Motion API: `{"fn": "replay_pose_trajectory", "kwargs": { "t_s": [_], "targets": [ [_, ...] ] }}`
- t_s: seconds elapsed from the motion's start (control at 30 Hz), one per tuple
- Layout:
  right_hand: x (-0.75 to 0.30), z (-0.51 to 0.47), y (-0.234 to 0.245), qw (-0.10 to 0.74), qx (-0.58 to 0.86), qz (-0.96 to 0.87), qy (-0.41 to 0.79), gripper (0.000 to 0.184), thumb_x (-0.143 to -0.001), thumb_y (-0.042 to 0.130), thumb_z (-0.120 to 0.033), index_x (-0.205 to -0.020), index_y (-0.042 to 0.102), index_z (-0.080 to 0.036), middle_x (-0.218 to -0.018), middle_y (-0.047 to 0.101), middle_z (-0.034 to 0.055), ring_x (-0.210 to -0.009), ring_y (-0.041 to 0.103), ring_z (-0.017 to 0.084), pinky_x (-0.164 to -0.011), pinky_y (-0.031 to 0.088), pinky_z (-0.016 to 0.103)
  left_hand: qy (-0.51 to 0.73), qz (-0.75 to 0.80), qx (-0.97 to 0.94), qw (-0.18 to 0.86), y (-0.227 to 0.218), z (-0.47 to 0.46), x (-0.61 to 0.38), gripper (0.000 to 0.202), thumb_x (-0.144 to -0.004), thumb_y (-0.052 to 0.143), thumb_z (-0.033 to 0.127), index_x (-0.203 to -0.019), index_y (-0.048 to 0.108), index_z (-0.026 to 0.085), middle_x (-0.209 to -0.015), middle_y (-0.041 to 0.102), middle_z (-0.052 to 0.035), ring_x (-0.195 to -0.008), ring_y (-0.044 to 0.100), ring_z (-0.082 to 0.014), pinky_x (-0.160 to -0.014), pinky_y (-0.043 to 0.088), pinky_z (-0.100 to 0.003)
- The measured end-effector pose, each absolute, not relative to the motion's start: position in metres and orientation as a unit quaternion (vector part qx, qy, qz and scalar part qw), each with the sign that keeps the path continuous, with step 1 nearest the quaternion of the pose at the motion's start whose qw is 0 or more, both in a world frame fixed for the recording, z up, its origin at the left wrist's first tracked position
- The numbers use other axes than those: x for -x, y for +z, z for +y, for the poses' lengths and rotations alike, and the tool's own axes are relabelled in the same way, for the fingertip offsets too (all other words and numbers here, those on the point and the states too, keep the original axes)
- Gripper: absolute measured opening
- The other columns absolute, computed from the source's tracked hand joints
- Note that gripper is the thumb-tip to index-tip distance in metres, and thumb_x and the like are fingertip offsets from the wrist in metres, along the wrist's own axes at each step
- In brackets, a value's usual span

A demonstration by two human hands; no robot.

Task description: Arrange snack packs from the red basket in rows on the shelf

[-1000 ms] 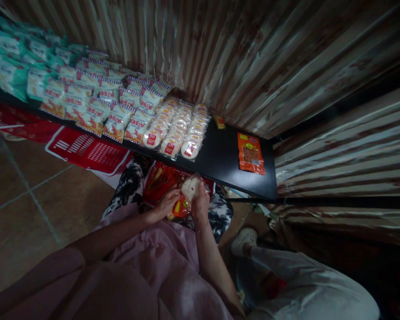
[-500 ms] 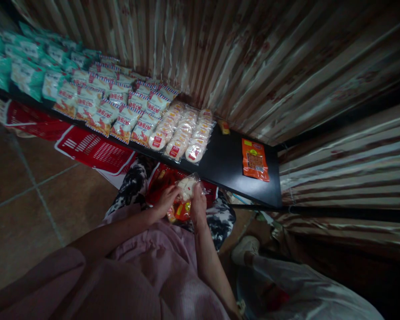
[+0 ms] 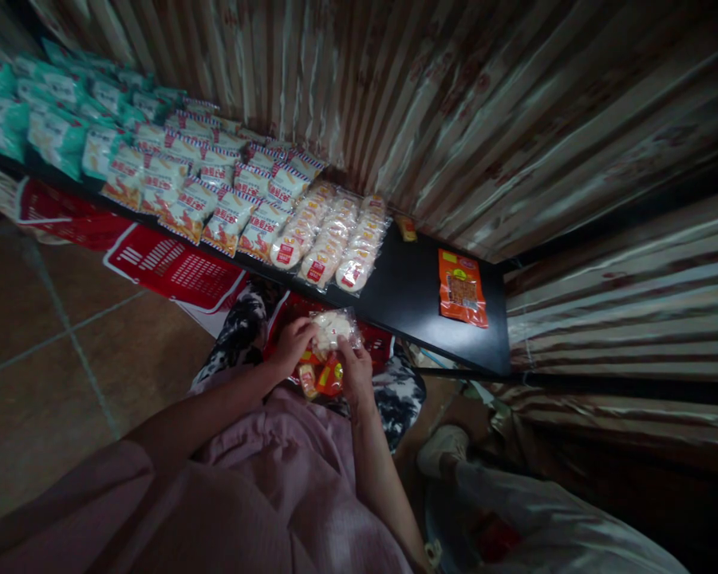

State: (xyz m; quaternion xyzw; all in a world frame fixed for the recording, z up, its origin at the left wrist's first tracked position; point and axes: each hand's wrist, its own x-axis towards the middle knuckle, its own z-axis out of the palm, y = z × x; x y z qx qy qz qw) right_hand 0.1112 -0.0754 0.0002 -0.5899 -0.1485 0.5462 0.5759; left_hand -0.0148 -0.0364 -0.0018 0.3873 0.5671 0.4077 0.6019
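Between my two hands, above my lap, is a clear plastic packet of white pieces (image 3: pixel 335 325), perhaps rice crackers. My left hand (image 3: pixel 294 346) pinches its left edge with curled fingers. My right hand (image 3: pixel 357 370) grips its lower right side, fingers on top. Just below the packet lie an orange snack packet (image 3: pixel 331 378) and a small yellowish packet (image 3: pixel 307 379), partly hidden by my hands. Under them a red surface (image 3: pixel 278 331) shows on my lap.
A black shelf (image 3: pixel 416 295) ahead bears rows of clear cracker packets (image 3: pixel 359 247), white snack bags (image 3: pixel 227 215), teal bags (image 3: pixel 57 135), an orange packet (image 3: pixel 462 287) and a small yellow packet (image 3: pixel 406 228). Red panels (image 3: pixel 173 267) hang below. Another person's shoe (image 3: pixel 443 448) is at right.
The clear packet has turned flatter between my hands, and my right fingers now lie over its lower edge. My left hand has shifted slightly left. More of the small yellowish packet shows.
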Motion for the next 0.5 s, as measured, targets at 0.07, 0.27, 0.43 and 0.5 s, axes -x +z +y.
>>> {"fn": "replay_pose_trajectory", "kwargs": {
  "t_s": [0.07,0.27,0.43,0.5],
  "targets": [
    [-0.11,-0.074,0.002,0.576,0.587,-0.144,0.551,0.034,-0.06,0.075,-0.042,-0.082,0.065,-0.017,-0.074,0.068,-0.0024,-0.057,0.057,0.008,-0.052,0.045,0.019,0.406,0.567,-0.403,0.593,0.002,-0.034,0.016,0.018,-0.068,0.057,0.035,-0.069,0.06,0.017,-0.059,0.053,0.0033,-0.056,0.047,-0.0101,-0.053,0.037,-0.019],
    [-0.107,-0.069,0.004,0.577,0.6,-0.142,0.536,0.033,-0.059,0.074,-0.041,-0.08,0.064,-0.017,-0.071,0.067,-0.0025,-0.053,0.055,0.008,-0.048,0.044,0.02,0.393,0.565,-0.41,0.599,0.013,-0.03,0.02,0.017,-0.068,0.055,0.035,-0.064,0.057,0.018,-0.053,0.051,0.0042,-0.053,0.047,-0.0106,-0.052,0.035,-0.021],
    [-0.103,-0.067,0.005,0.588,0.582,-0.138,0.545,0.03,-0.055,0.077,-0.038,-0.073,0.064,-0.017,-0.065,0.065,-0.0032,-0.048,0.051,0.007,-0.047,0.042,0.019,0.396,0.58,-0.39,0.595,0.011,-0.029,0.025,0.017,-0.068,0.056,0.034,-0.068,0.059,0.018,-0.057,0.054,0.0039,-0.056,0.049,-0.011,-0.055,0.037,-0.021],
    [-0.102,-0.068,0.005,0.592,0.576,-0.135,0.547,0.03,-0.054,0.077,-0.037,-0.073,0.065,-0.017,-0.065,0.065,-0.0028,-0.048,0.051,0.007,-0.049,0.044,0.019,0.401,0.585,-0.383,0.592,0.007,-0.028,0.025,0.017,-0.068,0.056,0.035,-0.07,0.06,0.018,-0.059,0.055,0.0037,-0.058,0.05,-0.0112,-0.056,0.038,-0.021]
  ]
}}
